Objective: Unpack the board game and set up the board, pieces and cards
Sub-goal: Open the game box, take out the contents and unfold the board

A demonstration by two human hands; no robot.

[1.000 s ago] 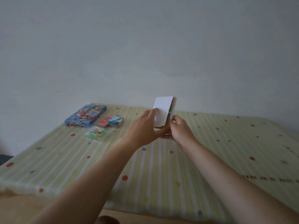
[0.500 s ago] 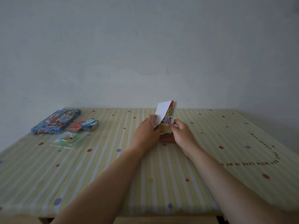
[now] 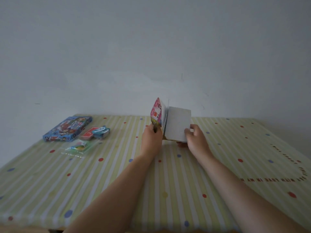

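From the head camera I can read only part of the brown lettering printed on the tablecloth near the table's right edge; it appears upside down to me and seems to include "WITH LOVE". The print on the blue game box at the far left corner is too blurred to read.

The folded game board stands on edge near the middle of the far side, half opened: a colourful pink and yellow printed face on the left, a plain white back on the right. My left hand pinches the printed panel's lower edge; my right hand curls its fingers round the white panel's outer edge.

Beside the box lie a red card deck, a stack of blue-topped cards and a clear bag of pieces. The near half of the cloth lies open under my forearms.
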